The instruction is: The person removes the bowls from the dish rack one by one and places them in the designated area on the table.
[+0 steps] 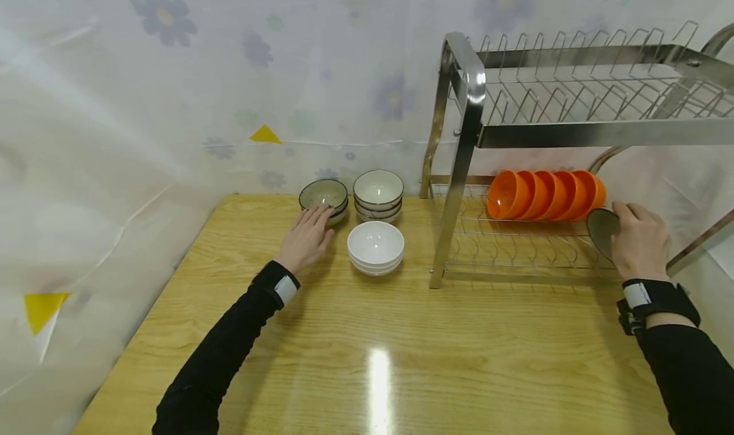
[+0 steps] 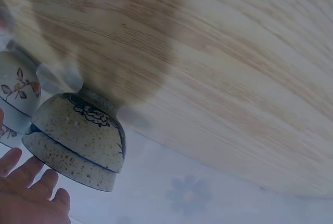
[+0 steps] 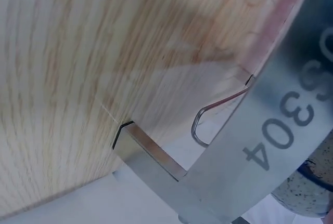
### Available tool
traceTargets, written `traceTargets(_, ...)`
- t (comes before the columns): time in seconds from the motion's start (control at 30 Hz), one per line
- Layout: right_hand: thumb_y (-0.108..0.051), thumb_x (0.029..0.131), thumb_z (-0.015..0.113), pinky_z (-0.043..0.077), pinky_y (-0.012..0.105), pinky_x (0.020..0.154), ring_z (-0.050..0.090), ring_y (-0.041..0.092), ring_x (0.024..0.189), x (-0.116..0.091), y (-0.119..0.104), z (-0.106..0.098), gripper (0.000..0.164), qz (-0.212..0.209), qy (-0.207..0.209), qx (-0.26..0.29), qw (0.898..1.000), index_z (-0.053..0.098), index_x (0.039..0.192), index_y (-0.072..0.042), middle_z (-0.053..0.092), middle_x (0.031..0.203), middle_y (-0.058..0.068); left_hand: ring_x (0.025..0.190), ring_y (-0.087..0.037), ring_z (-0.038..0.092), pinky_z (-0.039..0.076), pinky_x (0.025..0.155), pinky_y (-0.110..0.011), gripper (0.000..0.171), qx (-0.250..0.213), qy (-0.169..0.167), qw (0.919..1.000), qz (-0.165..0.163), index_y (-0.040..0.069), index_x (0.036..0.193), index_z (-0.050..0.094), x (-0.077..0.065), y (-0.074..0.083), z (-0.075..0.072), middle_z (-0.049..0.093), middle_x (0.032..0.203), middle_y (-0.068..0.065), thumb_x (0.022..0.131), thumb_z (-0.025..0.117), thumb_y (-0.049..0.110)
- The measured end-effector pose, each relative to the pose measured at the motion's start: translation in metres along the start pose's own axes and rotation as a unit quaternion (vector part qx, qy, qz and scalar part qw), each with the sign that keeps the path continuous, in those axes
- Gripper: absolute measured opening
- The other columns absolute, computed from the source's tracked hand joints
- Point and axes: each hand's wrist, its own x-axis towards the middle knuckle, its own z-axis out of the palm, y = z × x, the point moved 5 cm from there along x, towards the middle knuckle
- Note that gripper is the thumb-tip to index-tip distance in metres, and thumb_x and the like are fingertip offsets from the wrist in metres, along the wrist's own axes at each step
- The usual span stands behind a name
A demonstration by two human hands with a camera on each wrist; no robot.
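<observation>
My right hand [image 1: 642, 241] grips a grey-green speckled bowl [image 1: 602, 232] tilted on its side, at the right end of the rack's lower shelf, beside a row of orange bowls [image 1: 507, 196]. In the right wrist view only part of that bowl [image 3: 299, 198] shows behind the rack's steel bar. On the left, my left hand [image 1: 306, 239] reaches with extended fingers to the near rim of a stack of two speckled bowls [image 1: 321, 193]; the left wrist view shows its fingers close to the stack [image 2: 78, 135], contact unclear. Floral-patterned bowls [image 2: 18, 86] stand next to that stack.
A two-tier steel dish rack [image 1: 573, 135] stands on the right, its wire upper shelf [image 1: 579, 97] above the orange bowls. Stacked pale bowls with dark rims [image 1: 378, 190] and stacked white bowls [image 1: 375, 244] sit left of it on the wooden table [image 1: 459, 358].
</observation>
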Motion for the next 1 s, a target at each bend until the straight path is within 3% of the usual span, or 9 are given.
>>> traceTargets(0.3,0.023,0.071,0.062,0.044,0.071,0.099,0.052,0.059,0.111,0.000,-0.005,-0.002,0.054,-0.029,0.043,-0.003,0.999,0.058,0.122,0.007,0.059,0.121,0.036,0.152,-0.035,0.033,0.025,0.128,-0.050,0.053,0.000,-0.001,1.0000,0.001,0.004,0.153,0.040,0.000,0.002,0.000,0.041,0.159,-0.018,0.106,0.052,0.024)
traceTargets(0.43,0.022,0.073,0.056,0.046,0.070,0.096,0.055,0.058,0.108,0.002,-0.006,-0.005,0.050,-0.015,0.074,0.022,0.997,0.062,0.121,0.007,0.061,0.118,0.034,0.152,-0.035,0.032,0.025,0.128,-0.050,0.053,0.005,-0.001,1.0000,-0.001,0.004,0.153,0.039,0.000,0.001,0.001,0.041,0.159,-0.018,0.106,0.052,0.024)
traceTargets(0.57,0.017,0.076,0.045,0.045,0.069,0.095,0.059,0.056,0.109,0.008,-0.004,-0.006,0.054,0.072,0.087,0.083,0.990,0.067,0.123,0.004,0.066,0.120,0.031,0.152,-0.035,0.032,0.025,0.128,-0.050,0.053,0.005,-0.002,1.0000,-0.001,0.004,0.153,0.039,0.001,0.002,0.000,0.040,0.160,-0.018,0.105,0.052,0.024)
traceTargets(0.7,0.013,0.074,0.039,0.035,0.063,0.111,0.057,0.054,0.119,0.011,-0.001,-0.002,0.063,0.188,0.056,0.150,0.969,0.066,0.130,0.000,0.065,0.126,0.031,0.150,-0.037,0.036,0.027,0.127,-0.050,0.052,0.006,0.010,0.9999,0.006,0.003,0.151,0.042,0.001,0.004,-0.002,0.042,0.158,-0.019,0.105,0.054,0.024)
traceTargets(0.8,0.012,0.072,0.036,0.034,0.051,0.112,0.057,0.049,0.117,0.012,-0.003,0.002,0.067,0.241,0.037,0.170,0.955,0.067,0.129,-0.002,0.065,0.126,0.030,0.149,-0.037,0.037,0.027,0.127,-0.050,0.052,0.008,0.015,0.9998,0.009,0.002,0.151,0.042,0.000,0.005,-0.003,0.043,0.157,-0.019,0.104,0.054,0.023)
traceTargets(0.87,0.011,0.070,0.036,0.034,0.045,0.109,0.056,0.043,0.113,0.013,-0.003,0.004,0.067,0.270,0.033,0.177,0.946,0.069,0.127,-0.003,0.074,0.120,0.013,0.149,-0.037,0.037,0.027,0.127,-0.050,0.052,0.008,0.016,0.9998,0.010,0.003,0.151,0.042,0.000,0.005,-0.003,0.043,0.157,-0.019,0.105,0.054,0.023)
traceTargets(1.0,0.010,0.075,0.037,0.039,0.016,0.090,0.058,0.009,0.098,0.016,-0.003,0.008,0.068,0.345,-0.010,0.190,0.919,0.069,0.130,-0.012,0.071,0.113,-0.016,0.151,-0.036,0.035,0.025,0.128,-0.050,0.052,0.005,0.005,1.0000,0.007,0.004,0.152,0.040,0.000,0.004,-0.003,0.041,0.159,-0.018,0.106,0.051,0.024)
